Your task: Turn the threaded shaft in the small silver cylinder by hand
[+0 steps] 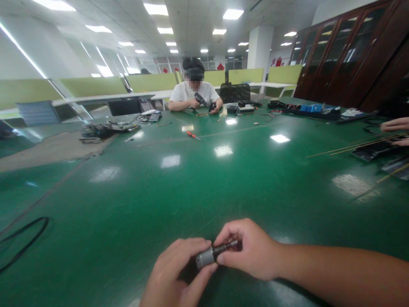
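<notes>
At six o'clock, fingers [194, 246] partly hide the metal cylinder [206, 257]; the view's edge crops a black cable [33, 240] at eight and (at three) a co-worker's hands [396, 124].

Green tabletop [153, 192]: orange-handled screwdriver [191, 134] lies toward the far side; black cable [47, 220] loops at the left edge; jumbled heap of parts [107, 130] sits farther back. Across the table, a person in a white shirt [209, 90] holds a dark drill [200, 99]; blue box [311, 108] far right; glass-door cabinets [338, 55] behind it.
</notes>
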Motion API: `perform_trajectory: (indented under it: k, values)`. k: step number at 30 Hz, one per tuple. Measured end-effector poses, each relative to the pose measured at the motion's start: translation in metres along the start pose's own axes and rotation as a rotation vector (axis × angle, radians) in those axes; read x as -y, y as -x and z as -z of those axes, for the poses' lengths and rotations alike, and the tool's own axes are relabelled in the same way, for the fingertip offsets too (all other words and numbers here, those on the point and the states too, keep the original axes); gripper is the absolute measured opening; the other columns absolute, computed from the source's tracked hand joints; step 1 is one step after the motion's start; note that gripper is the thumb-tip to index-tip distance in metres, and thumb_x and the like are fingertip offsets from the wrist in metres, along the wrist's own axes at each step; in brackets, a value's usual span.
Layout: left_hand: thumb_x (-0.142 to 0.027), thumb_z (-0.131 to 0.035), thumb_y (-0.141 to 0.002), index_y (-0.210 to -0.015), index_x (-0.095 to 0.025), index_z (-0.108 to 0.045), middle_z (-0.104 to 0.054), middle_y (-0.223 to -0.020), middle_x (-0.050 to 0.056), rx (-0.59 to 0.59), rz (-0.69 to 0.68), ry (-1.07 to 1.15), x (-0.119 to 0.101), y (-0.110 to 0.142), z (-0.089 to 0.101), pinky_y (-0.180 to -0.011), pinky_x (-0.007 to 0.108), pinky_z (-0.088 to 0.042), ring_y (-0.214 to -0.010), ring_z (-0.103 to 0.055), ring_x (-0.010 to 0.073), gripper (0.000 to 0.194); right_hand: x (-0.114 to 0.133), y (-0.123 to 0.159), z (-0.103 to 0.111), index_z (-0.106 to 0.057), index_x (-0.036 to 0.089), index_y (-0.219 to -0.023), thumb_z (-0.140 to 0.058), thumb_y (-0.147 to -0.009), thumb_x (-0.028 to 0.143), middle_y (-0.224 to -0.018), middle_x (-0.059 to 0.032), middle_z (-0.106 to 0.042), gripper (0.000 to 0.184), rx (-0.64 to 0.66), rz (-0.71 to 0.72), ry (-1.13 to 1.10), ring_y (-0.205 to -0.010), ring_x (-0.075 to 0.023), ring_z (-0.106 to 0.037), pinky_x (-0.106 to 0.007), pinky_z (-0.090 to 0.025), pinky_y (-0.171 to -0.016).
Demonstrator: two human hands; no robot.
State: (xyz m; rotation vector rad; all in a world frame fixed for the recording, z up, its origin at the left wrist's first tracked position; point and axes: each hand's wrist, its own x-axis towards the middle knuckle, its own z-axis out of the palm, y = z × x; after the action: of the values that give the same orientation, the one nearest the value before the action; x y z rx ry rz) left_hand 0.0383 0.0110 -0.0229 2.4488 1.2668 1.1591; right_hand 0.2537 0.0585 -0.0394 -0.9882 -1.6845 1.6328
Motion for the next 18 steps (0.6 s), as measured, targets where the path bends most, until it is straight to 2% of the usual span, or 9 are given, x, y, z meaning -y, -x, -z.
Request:
perform_trajectory:
  k: [18]
  values:
    - [-0.032,-0.072,-0.09,-0.113,-0.028,-0.067,-0.077,-0.1,-0.001,0.03,-0.003,-0.069,0.0031,0.0016,0.0046,-0.076,0.022,-0.062,-0.086,-0.076,0.016,0.024,0.0044,0.0,-0.0009,-0.069,0.015,-0.083,-0.078,-0.07,0.023,-0.065,0.0034,-0.062,0.017,0.006,-0.009,-0.068,-0.058,-0.0103,-0.052,-0.022,-0.038,-0.054]
